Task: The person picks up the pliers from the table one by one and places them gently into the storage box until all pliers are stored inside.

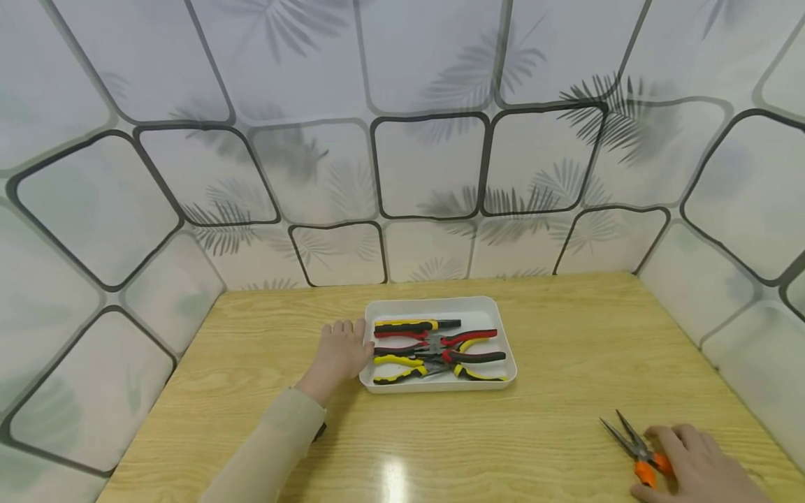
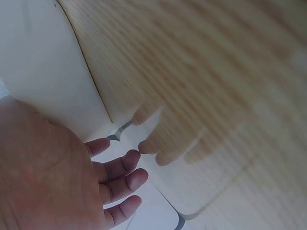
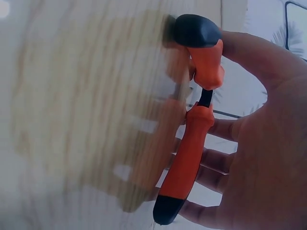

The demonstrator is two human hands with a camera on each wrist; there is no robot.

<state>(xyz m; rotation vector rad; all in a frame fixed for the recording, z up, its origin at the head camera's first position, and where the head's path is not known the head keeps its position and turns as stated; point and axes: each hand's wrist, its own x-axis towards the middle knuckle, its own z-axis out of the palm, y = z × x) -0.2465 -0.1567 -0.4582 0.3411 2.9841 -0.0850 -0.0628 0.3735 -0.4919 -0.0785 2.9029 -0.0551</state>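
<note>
A white tray (image 1: 438, 385) stands on the wooden table with several pliers (image 1: 434, 346) in it, their handles red, black and yellow. A yellow and black tool (image 1: 415, 325) lies along its far side. My left hand (image 1: 342, 353) is at the tray's left rim, the thumb against it; in the left wrist view its fingers (image 2: 125, 183) are loosely bent and hold nothing. At the front right, my right hand (image 1: 698, 461) holds orange-handled needle-nose pliers (image 1: 643, 454), jaws apart and pointing away to the left. Thumb and fingers lie around the black-tipped handles (image 3: 184, 163) in the right wrist view.
The glossy wooden table (image 1: 553, 419) reflects the hands. Patterned cloth walls (image 1: 428, 168) enclose it at the back and both sides. A small dark object (image 1: 319, 432) shows beside the left sleeve.
</note>
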